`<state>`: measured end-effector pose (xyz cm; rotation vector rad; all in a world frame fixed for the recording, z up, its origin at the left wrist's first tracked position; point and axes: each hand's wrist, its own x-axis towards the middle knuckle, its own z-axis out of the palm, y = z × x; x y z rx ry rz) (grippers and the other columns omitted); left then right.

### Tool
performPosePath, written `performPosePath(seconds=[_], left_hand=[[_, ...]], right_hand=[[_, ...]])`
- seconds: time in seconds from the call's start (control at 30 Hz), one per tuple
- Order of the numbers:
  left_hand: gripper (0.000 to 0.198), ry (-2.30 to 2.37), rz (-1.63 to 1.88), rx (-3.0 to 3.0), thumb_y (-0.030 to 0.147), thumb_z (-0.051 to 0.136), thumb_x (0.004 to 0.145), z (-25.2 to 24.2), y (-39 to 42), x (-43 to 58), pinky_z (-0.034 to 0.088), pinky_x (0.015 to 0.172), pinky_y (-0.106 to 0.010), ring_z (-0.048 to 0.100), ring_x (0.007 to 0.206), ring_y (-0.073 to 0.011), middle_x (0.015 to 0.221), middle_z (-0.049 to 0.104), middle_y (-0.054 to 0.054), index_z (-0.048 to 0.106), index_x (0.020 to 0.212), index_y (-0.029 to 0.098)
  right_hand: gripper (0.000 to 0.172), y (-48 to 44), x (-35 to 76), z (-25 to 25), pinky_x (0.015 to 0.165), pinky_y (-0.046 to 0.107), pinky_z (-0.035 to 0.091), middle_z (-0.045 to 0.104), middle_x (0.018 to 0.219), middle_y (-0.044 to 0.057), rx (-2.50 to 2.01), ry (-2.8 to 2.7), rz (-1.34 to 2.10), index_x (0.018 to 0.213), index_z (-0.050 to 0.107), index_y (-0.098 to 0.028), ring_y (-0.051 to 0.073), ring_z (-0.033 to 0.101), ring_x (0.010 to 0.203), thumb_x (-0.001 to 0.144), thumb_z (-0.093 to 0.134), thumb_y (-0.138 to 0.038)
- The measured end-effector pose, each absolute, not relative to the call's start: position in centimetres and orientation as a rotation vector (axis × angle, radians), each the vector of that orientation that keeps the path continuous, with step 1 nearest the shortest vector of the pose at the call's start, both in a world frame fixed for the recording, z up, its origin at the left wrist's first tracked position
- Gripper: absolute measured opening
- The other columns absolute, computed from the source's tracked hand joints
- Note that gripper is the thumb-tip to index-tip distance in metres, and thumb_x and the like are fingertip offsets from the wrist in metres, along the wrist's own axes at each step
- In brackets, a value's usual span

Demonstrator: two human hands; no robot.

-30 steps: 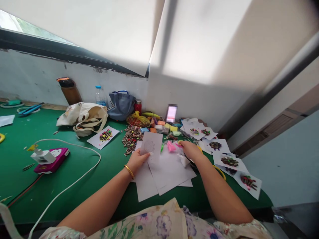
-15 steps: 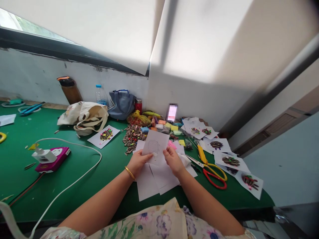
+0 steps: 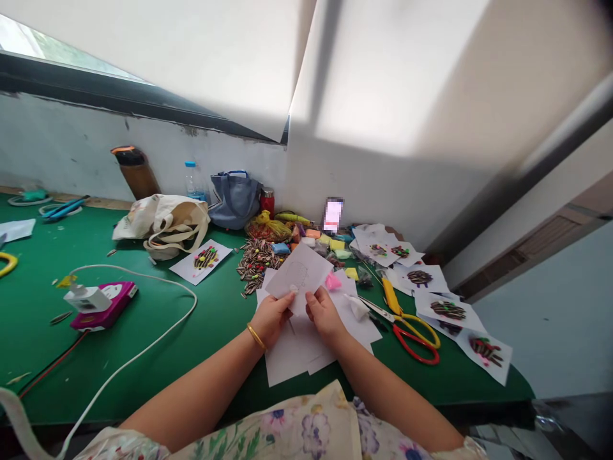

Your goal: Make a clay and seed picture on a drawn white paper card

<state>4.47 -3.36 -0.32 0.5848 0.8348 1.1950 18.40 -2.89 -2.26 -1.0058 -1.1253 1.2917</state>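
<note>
Green desk (image 3: 33,345) runs under everything I have out. At the far upper left lie a loose sheet of paper (image 3: 16,230) and a blue-handled tool (image 3: 62,208), too small to name exactly. Nearer me, a white charger (image 3: 82,298) sits on a magenta power bank (image 3: 112,305), and its white cable (image 3: 143,291) loops across the green. Against the wall stand a brown tumbler (image 3: 136,174) and a plastic water bottle (image 3: 193,182). Below them slumps a canvas tote bag (image 3: 160,223), just beside a white card with a seed picture (image 3: 201,263). Next come a grey-blue bag (image 3: 234,201) and a heap of striped sunflower seeds (image 3: 256,265).

At the middle, my left hand (image 3: 272,318), wearing a gold bangle (image 3: 256,337), and my right hand (image 3: 325,313) nearly meet. The fingers (image 3: 292,297) of both hands are closed in a pinch on a sheet with a faint drawn outline (image 3: 299,275), held tilted over a stack of white paper (image 3: 287,358) on the desk. Just right of that sheet sit a pink clay scrap (image 3: 332,281) and a white clay scrap (image 3: 357,306), with clay blocks (image 3: 325,241) and a pixelated phone (image 3: 332,215) beyond them by the wall. Farther right lie yellow-and-red-handled scissors (image 3: 412,338) among finished seed picture cards (image 3: 483,351).
</note>
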Motion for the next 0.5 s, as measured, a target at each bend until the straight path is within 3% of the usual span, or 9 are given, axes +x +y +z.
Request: performPosePath(seconds=[0.2, 0.33, 0.5], left_hand=[[0.046, 0.934, 1.252, 0.545, 0.029, 0.084, 0.061, -1.0, -2.7, 4.3, 0.049, 0.056, -0.020, 0.065, 0.076, -0.0147, 0.106, 0.071, -0.009, 0.069, 0.103, 0.017], [0.048, 0.944, 1.221, 0.656, 0.033, 0.084, 0.060, -1.3, -2.8, 4.5, 0.049, 0.057, -0.022, 0.065, 0.075, -0.0161, 0.098, 0.073, -0.010, 0.070, 0.102, 0.014], [0.046, 0.928, 1.219, 0.745, 0.034, 0.083, 0.060, -1.8, -2.9, 4.7, 0.051, 0.066, -0.027, 0.065, 0.075, -0.0184, 0.087, 0.074, -0.009, 0.071, 0.099, 0.013]], right_hand=[[0.019, -2.7, 20.9, -2.7, 0.052, 0.024, 0.039, 0.050, 0.068, -0.003, -1.208, -1.257, 0.758, 0.091, 0.050, -0.022, 0.012, 0.045, 0.056, 0.091, 0.047, -0.041], [0.015, -3.7, 21.3, -1.3, 0.070, 0.029, 0.045, 0.058, 0.084, 0.003, -1.137, -1.582, 0.388, 0.094, 0.061, -0.021, 0.017, 0.054, 0.078, 0.089, 0.051, -0.032], [0.013, -4.6, 20.5, -0.6, 0.067, 0.029, 0.042, 0.056, 0.078, 0.002, -1.222, -1.783, 0.263, 0.093, 0.064, -0.021, 0.015, 0.052, 0.071, 0.088, 0.052, -0.021]])
